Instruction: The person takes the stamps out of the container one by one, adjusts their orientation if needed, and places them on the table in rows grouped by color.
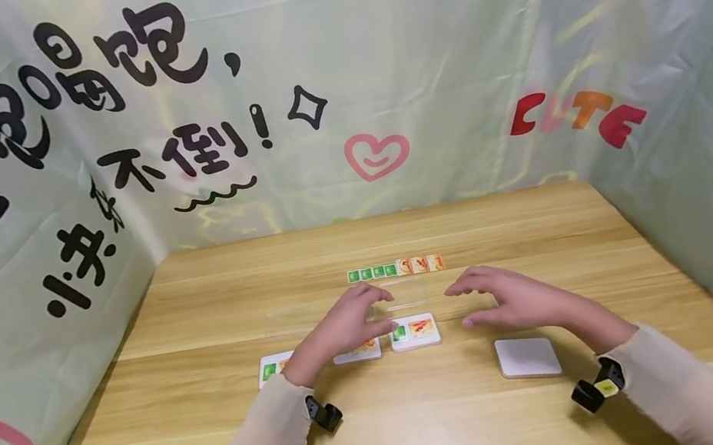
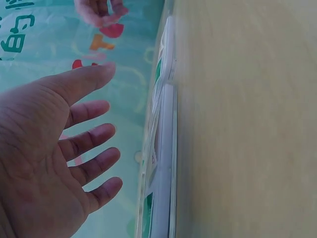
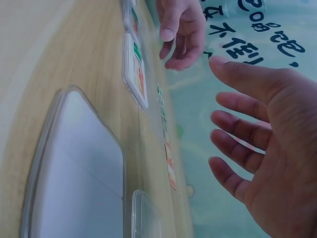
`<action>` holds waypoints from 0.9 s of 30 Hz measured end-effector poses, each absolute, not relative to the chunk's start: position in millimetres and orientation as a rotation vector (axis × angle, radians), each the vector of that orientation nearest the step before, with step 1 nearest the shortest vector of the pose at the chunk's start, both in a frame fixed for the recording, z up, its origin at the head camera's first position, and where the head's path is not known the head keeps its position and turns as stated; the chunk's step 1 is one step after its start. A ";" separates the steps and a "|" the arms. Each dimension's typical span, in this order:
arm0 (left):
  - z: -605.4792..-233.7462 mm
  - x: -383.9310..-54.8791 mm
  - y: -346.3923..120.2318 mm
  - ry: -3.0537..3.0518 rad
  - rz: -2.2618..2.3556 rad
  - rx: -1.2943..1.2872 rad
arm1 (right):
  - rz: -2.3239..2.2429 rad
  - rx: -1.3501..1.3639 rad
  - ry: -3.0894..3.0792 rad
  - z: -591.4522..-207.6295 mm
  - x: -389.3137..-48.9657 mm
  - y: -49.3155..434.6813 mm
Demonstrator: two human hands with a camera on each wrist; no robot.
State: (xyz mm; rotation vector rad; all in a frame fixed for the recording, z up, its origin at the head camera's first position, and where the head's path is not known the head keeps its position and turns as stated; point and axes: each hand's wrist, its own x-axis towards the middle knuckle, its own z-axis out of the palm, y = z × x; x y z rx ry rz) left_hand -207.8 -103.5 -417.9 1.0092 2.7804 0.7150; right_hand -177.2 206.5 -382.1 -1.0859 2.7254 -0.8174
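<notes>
Hold left hand [image 1: 347,323] and right hand [image 1: 514,299] relaxed, empty, nearer than sticker strip [image 1: 390,270]. Note white card [image 1: 528,357] right of sticker strip.

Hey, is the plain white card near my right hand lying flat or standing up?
Flat: in the head view the white card lies on the table, its broad white face upward.

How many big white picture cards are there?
3: left card, partly behind the left arm; middle card, partly behind the left hand; right card, nearest the right hand. More may be hidden.
</notes>
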 end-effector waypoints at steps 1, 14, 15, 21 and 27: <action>-417.9 -207.0 -103.1 2.777 0.713 1.007 | -0.832 -1.074 2.718 -382.2 -178.6 204.4; -422.0 -200.3 -97.2 2.741 0.668 0.989 | -0.944 -0.980 2.628 -387.4 -191.9 181.2; -422.1 -200.1 -96.9 2.740 0.667 0.987 | -0.950 -0.975 2.622 -387.7 -192.7 179.6; -422.5 -200.3 -93.9 2.752 0.630 1.001 | -0.964 -1.002 2.603 -391.7 -198.3 172.7; -424.5 -199.2 -91.1 2.756 0.576 1.002 | -0.965 -1.034 2.575 -397.9 -202.9 165.6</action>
